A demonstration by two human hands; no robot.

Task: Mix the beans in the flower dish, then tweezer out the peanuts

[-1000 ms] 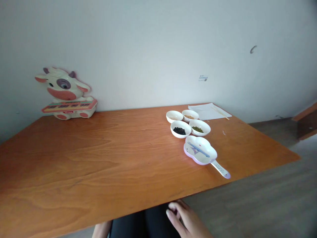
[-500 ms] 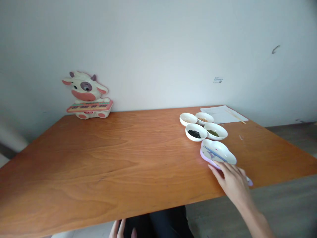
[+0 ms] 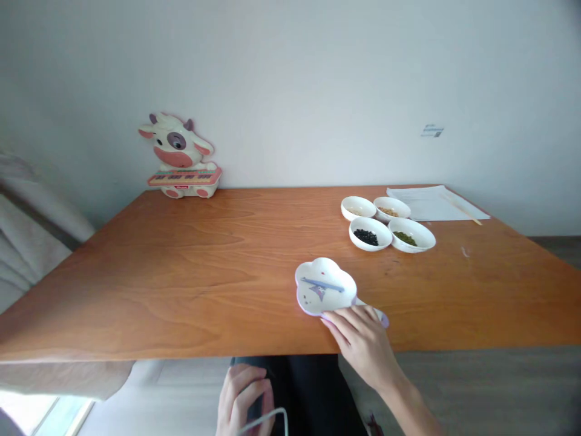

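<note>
My right hand [image 3: 363, 339] pinches the near rim of a flower-shaped dish [image 3: 329, 303], white inside with a lilac edge and a short handle pointing right. Inside the dish lies a thin blue stick-like tool [image 3: 323, 284], perhaps tweezers, over a printed cartoon figure. The dish is at the table's front part; whether it touches the wood I cannot tell. Below the table edge, my left hand [image 3: 242, 399] is over my lap with loosely bent fingers, thumb apart, nothing visible between them. A pale looped cord [image 3: 279, 412] shows in front of it.
Four small white bowls stand grouped at right: one with black beans [image 3: 365, 237], one with green beans [image 3: 405, 238], one with tan bits [image 3: 389, 212], one with pale grains [image 3: 358, 209]. Behind them lie white paper [image 3: 422, 204] and chopsticks [image 3: 467, 213]. A cow toy piano [image 3: 181, 163] stands back left.
The flower-shaped dish has moved left with my right hand, away from the small bowls. My left hand shows more fully now. The view has shifted.
</note>
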